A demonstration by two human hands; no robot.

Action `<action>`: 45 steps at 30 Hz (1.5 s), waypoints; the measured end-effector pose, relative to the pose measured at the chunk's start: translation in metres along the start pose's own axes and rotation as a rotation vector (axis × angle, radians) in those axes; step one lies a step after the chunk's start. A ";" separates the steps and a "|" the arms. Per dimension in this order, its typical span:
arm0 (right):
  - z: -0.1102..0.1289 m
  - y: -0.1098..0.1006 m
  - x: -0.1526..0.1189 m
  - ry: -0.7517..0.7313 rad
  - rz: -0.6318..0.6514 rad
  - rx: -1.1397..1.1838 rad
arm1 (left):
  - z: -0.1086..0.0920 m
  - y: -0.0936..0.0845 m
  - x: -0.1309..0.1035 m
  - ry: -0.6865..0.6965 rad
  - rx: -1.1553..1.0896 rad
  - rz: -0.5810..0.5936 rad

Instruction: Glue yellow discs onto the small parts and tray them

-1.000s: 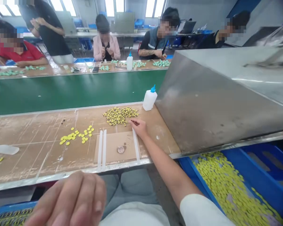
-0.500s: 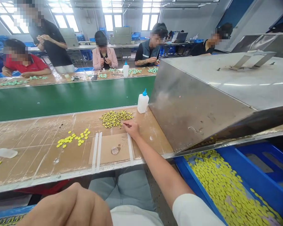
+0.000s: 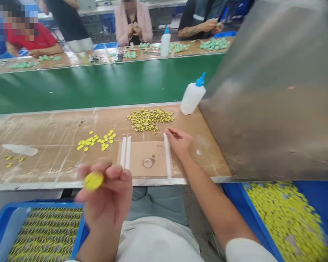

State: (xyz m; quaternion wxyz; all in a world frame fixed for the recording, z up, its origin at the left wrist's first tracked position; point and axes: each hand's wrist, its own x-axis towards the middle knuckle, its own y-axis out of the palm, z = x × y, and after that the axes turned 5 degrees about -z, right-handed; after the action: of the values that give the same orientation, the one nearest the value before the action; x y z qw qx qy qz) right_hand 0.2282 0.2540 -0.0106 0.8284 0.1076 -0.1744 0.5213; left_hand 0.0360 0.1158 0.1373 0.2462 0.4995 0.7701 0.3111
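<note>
A yellow disc point(image 3: 93, 181) is pinched between the thumb and fingers of my left hand point(image 3: 108, 193), raised in front of the table's near edge. My right hand point(image 3: 180, 142) is closed at the fingertips beside a white strip, just below the pile of small yellow-and-dark pieces point(image 3: 150, 119); whatever it pinches is too small to name. Loose yellow discs point(image 3: 106, 138) are scattered left of the cardboard sheet point(image 3: 140, 149). On that sheet sits a small clear round dish point(image 3: 148, 162).
A white bottle with a blue cap point(image 3: 192, 96) stands by the large metal housing point(image 3: 276, 94). Blue trays of yellow pieces are at lower left point(image 3: 8, 211) and lower right point(image 3: 244, 203). Beyond the green belt point(image 3: 112, 85), people work at another table.
My left hand has risen and turned, now showing the yellow disc. My right hand has drawn back slightly from the pile. The view has tilted downward.
</note>
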 end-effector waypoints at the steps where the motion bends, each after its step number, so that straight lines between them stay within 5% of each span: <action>1: 0.006 -0.004 -0.010 0.010 -0.017 0.004 | 0.002 -0.013 0.009 0.024 -0.002 -0.035; 7: 0.028 -0.012 -0.079 -0.015 0.052 -0.051 | 0.039 -0.100 0.056 0.080 0.208 -0.185; 11: 0.030 -0.005 -0.094 -0.127 0.128 -0.067 | 0.059 -0.123 0.070 0.001 0.228 -0.131; 21: 0.031 0.000 -0.094 -0.211 0.178 -0.057 | 0.067 -0.125 0.077 -0.136 0.217 -0.072; 45: 0.032 0.003 -0.096 -0.303 0.253 -0.137 | 0.068 -0.128 0.075 -0.160 0.213 -0.034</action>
State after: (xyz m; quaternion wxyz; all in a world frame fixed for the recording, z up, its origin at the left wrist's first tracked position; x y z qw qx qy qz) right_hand 0.1820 0.1640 -0.0201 0.7262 0.1055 -0.3440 0.5858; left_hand -0.0248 0.1613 -0.0075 0.2578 0.5331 0.7849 0.1824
